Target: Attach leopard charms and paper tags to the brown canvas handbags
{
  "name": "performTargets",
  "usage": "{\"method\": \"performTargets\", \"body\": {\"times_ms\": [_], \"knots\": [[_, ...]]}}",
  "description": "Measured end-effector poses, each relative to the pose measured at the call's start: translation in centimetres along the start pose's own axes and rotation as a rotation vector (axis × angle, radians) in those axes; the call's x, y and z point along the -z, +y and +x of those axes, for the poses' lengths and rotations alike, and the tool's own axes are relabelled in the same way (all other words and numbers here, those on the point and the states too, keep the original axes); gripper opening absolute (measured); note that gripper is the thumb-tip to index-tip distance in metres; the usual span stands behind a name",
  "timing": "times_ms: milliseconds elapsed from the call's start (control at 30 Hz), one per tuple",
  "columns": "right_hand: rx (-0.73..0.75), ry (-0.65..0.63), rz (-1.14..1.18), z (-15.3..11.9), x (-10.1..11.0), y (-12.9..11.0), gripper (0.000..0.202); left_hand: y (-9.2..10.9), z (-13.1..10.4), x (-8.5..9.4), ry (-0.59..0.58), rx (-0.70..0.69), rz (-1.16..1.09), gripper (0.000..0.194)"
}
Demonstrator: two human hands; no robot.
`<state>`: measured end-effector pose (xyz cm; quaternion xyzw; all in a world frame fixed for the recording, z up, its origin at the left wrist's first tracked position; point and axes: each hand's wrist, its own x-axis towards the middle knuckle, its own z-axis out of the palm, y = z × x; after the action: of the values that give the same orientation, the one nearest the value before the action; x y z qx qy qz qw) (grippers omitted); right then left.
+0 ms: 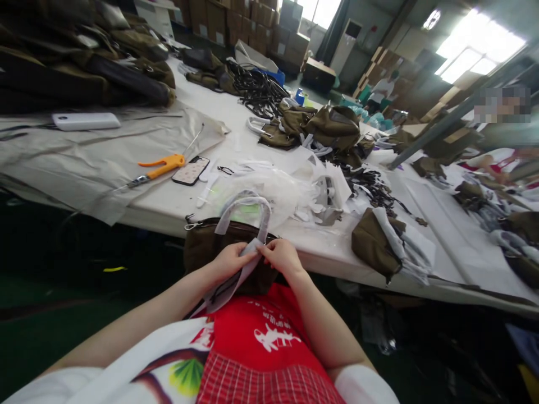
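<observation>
A dark olive-brown bag [197, 245] rests against the table's front edge, close to my body. One of its handles, wrapped in pale grey covering, arches up over the bag. The other wrapped handle [227, 293] hangs toward my apron. My left hand [231, 261] is closed on this nearer handle. My right hand [281, 255] pinches the same pale wrapping from the right, its fingertips beside those of my left hand. A zipper with a metal pull runs along the bag's top.
On the white table [202, 95] lie an orange air gun [166, 165], a phone [191, 170], a white power bank [86, 121] and clear plastic wrapping [269, 193]. Another brown bag [374, 244] sits right. Black straps [259, 90] and bag piles lie farther back; people stand beyond.
</observation>
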<state>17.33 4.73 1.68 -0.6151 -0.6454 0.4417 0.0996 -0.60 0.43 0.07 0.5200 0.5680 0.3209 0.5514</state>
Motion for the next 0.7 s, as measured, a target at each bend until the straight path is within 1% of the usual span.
{"method": "performTargets", "body": {"times_ms": [67,100,133,200,233,300,367,433,467,533,633,700], "knots": [[-0.036,-0.012,0.009,0.0,0.0,0.3,0.051,0.1,0.1,0.0,-0.018,0.05,-0.122,0.055],[-0.053,-0.024,0.065,-0.1,-0.1,0.5,0.053,0.2,0.1,0.0,-0.039,0.092,-0.207,0.057],[-0.063,-0.035,0.163,-0.3,-0.3,0.8,0.051,0.3,0.2,0.1,-0.067,0.14,-0.3,0.058],[-0.046,-0.072,0.435,-0.9,-0.8,1.3,0.042,0.5,0.1,0.4,-0.133,0.228,-0.443,0.06],[-0.026,-0.101,0.561,-1.4,-1.0,1.5,0.038,0.5,-0.1,0.7,-0.158,0.265,-0.482,0.061],[0.001,-0.207,0.706,-2.3,-1.4,1.9,0.039,0.4,-0.7,1.7,-0.183,0.315,-0.488,0.062],[-0.008,-0.34,0.721,-3.2,-1.9,2.1,0.042,0.2,-1.7,2.7,-0.196,0.293,-0.363,0.06],[-0.058,-0.406,0.705,-3.6,-2.7,1.9,0.038,0.1,-2.8,3.6,-0.213,0.227,-0.161,0.057],[-0.091,-0.402,0.704,-3.6,-3.3,1.7,0.038,0.0,-3.3,3.9,-0.219,0.194,-0.069,0.056],[-0.158,-0.343,0.709,-3.2,-4.8,1.0,0.038,0.0,-4.1,4.1,-0.191,0.14,0.057,0.053],[-0.204,-0.266,0.697,-2.3,-6.8,-0.2,0.038,-0.1,-4.6,3.5,-0.067,0.059,0.203,0.055],[-0.207,-0.219,0.672,-2.0,-7.5,-0.8,0.038,-0.2,-4.8,3.0,-0.001,0.028,0.338,0.059]]}}
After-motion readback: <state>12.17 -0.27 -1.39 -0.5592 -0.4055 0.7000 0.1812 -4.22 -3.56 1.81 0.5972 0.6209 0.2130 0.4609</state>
